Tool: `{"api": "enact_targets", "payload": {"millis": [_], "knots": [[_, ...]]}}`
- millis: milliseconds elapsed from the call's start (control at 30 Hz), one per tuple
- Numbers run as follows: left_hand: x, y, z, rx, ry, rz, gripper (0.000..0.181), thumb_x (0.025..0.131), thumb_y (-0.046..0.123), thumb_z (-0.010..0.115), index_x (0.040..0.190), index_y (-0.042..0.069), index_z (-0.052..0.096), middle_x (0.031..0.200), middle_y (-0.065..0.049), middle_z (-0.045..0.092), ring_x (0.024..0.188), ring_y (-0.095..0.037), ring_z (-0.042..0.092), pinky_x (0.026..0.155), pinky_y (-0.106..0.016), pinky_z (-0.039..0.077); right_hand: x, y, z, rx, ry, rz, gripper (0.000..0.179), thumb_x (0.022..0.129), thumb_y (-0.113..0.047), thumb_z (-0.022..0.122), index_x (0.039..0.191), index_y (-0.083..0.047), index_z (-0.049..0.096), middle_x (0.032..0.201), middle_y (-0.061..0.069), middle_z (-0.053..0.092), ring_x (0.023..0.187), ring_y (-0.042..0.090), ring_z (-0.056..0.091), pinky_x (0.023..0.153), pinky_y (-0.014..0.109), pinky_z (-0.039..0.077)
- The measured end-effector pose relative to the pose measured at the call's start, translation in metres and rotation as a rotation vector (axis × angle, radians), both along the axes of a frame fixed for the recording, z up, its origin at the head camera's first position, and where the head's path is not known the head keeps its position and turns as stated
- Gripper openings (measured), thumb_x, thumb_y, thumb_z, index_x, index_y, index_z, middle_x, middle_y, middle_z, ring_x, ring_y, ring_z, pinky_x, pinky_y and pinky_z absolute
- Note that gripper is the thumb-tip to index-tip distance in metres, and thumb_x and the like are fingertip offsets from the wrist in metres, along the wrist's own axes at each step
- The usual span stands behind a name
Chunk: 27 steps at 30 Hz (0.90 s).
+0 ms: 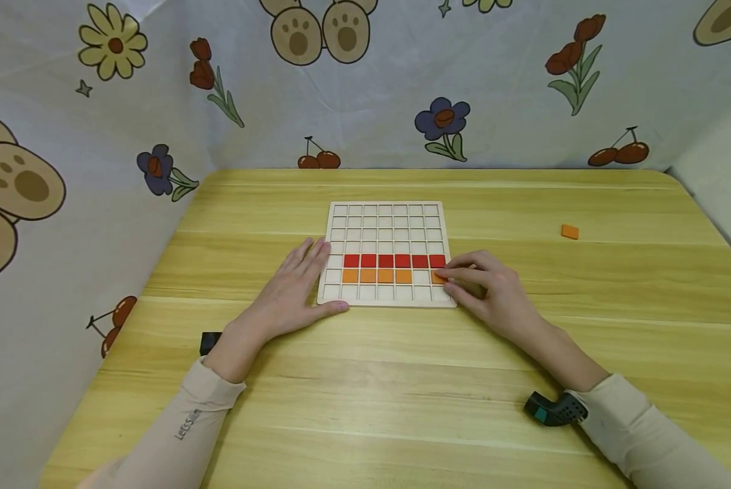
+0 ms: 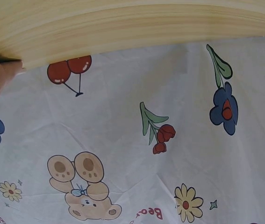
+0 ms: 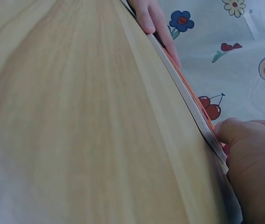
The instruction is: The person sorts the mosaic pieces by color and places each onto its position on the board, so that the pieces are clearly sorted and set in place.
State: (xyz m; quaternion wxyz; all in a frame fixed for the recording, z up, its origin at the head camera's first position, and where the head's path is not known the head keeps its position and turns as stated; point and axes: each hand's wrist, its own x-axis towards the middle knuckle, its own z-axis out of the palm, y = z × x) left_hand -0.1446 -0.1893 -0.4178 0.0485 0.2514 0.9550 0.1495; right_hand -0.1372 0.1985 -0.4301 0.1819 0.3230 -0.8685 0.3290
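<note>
A pale board (image 1: 387,297) with a grid of square cells lies mid-table. One row holds several red tiles (image 1: 386,261); the row nearer me holds several orange tiles (image 1: 368,276), with a bare cell before its right end. At that right end, my right hand (image 1: 490,288) pinches an orange tile (image 1: 438,276) between thumb and fingers, which partly cover it. My left hand (image 1: 292,292) rests along the board's left edge, fingers straight, thumb by the near left corner. The right wrist view shows both hands, my right hand (image 3: 258,163) nearest, at the board's edge (image 3: 188,98).
One loose orange tile (image 1: 569,231) lies on the wooden table (image 1: 389,394) to the right of the board. A patterned cloth (image 1: 365,102) hangs behind the table and along its left side. Each wrist carries a dark camera, such as the right camera (image 1: 554,409).
</note>
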Motion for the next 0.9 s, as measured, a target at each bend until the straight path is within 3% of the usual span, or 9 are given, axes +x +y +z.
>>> {"api": "enact_targets", "payload": {"millis": [167,400,667,900], "knots": [[0.0,0.0,0.0,0.0,0.003,-0.003,0.113,0.095,0.077,0.056,0.17,0.009,0.006,0.179,-0.008,0.003,0.166,-0.03,-0.003,0.135,-0.05,0.005,0.0,0.001,0.001,-0.051,0.018,-0.023,0.032,0.087,-0.001,0.083,0.118,-0.009,0.081,0.117,0.008,0.071,0.106,0.022,0.066,0.091,0.013,0.046],[0.0,0.0,0.001,-0.004,0.003,0.0,0.113,0.095,0.076,0.057,0.17,0.009,0.006,0.179,-0.008,0.003,0.166,-0.03,-0.003,0.135,-0.05,0.004,-0.007,0.014,0.0,-0.088,0.066,-0.173,0.029,0.087,0.003,0.081,0.115,-0.005,0.079,0.111,0.011,0.072,0.094,0.026,0.069,0.079,0.016,0.048],[0.0,0.0,0.001,-0.004,-0.003,0.001,0.113,0.095,0.076,0.057,0.17,0.009,0.006,0.179,-0.008,0.004,0.166,-0.029,-0.003,0.135,-0.05,0.004,-0.02,0.04,-0.002,-0.069,0.049,-0.255,0.025,0.088,0.003,0.081,0.113,0.0,0.078,0.111,0.016,0.071,0.098,0.03,0.063,0.079,0.02,0.045],[0.0,0.0,0.002,-0.004,-0.004,0.001,0.113,0.095,0.076,0.057,0.17,0.01,0.005,0.179,-0.007,0.003,0.166,-0.029,-0.003,0.135,-0.049,0.004,-0.034,0.076,0.001,-0.087,0.088,-0.406,0.03,0.085,0.0,0.084,0.114,0.004,0.077,0.118,0.024,0.071,0.109,0.044,0.058,0.085,0.034,0.038]]}}
